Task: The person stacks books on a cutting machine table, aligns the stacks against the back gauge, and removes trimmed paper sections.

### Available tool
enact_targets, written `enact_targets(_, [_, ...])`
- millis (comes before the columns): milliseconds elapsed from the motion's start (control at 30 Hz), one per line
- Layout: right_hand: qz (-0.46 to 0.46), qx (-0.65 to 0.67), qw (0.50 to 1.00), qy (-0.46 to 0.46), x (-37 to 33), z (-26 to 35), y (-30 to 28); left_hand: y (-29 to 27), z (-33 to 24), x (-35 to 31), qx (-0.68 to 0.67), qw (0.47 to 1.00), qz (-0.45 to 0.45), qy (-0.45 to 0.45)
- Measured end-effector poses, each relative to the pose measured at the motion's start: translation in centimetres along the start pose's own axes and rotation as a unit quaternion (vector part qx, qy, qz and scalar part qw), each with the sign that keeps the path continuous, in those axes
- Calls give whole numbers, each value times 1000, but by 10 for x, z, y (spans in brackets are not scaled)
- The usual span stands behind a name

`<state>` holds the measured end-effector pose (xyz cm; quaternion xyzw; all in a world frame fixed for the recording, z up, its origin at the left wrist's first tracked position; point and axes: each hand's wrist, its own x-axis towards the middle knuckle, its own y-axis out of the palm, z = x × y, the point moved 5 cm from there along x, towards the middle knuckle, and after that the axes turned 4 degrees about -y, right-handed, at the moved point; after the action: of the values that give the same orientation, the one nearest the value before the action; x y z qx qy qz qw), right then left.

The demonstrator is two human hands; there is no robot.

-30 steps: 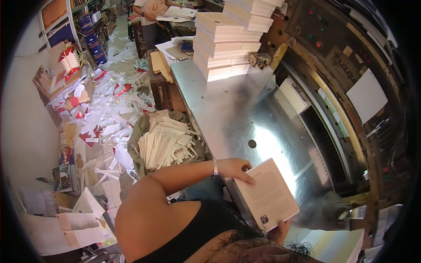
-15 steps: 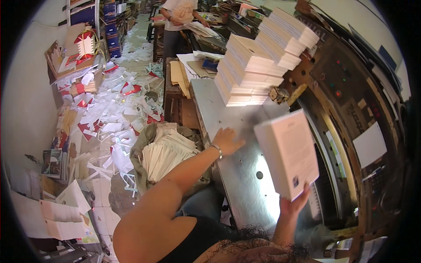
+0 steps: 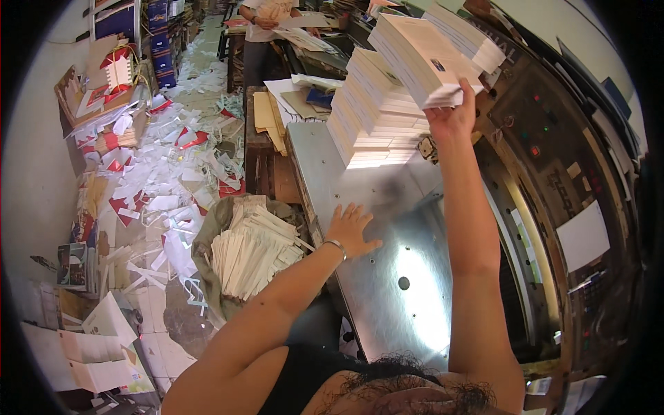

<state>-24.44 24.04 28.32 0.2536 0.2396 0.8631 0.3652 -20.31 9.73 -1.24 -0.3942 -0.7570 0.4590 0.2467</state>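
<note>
My right hand (image 3: 453, 114) grips the near lower end of a thick stack of printed pages (image 3: 422, 59), fingers wrapped round its edge. That stack is tilted above the piles of page blocks (image 3: 377, 117) at the far end of the metal table (image 3: 373, 290); whether it touches them I cannot tell. My left hand (image 3: 351, 232), with a metal bracelet at the wrist, is spread over the table's left edge and holds nothing. Behind the held pages, another pile of page blocks (image 3: 463, 38) shows in part.
A sack of paper offcuts (image 3: 252, 242) stands left of the table. Paper scraps (image 3: 159, 180) litter the floor. The machine panel (image 3: 546, 138) with lit buttons runs along the right. Beyond the table a person (image 3: 266, 31) handles sheets.
My right hand has carried the page stack from above the table's right side forward to the piles. My left hand has drawn slightly back, fingers still spread.
</note>
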Motion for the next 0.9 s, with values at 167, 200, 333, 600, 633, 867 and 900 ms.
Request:
enact_targets(167, [-52, -18, 998, 18, 50, -24, 15, 2, -6, 0, 11, 1000, 6, 8])
enact_targets(200, [-51, -16, 998, 19, 57, -28, 19, 1, -6, -1, 12, 1000, 5, 6])
enact_targets(333, [-102, 20, 994, 21, 72, -43, 15, 0, -2, -3, 9, 1000, 5, -1])
enact_targets(600, [7, -67, 994, 84, 87, -41, 3, 3, -9, -2, 13, 1000, 14, 20])
enact_targets(633, [-1, -67, 994, 82, 84, -41, 3, 2, -5, -3, 12, 1000, 4, 14])
enact_targets(867, [-121, -65, 986, 93, 48, -32, -36, 4, 0, 1, 6, 1000, -9, 16])
enact_targets(900, [-94, -50, 989, 100, 43, -28, -57, 10, -6, 5, 10, 999, 8, 33])
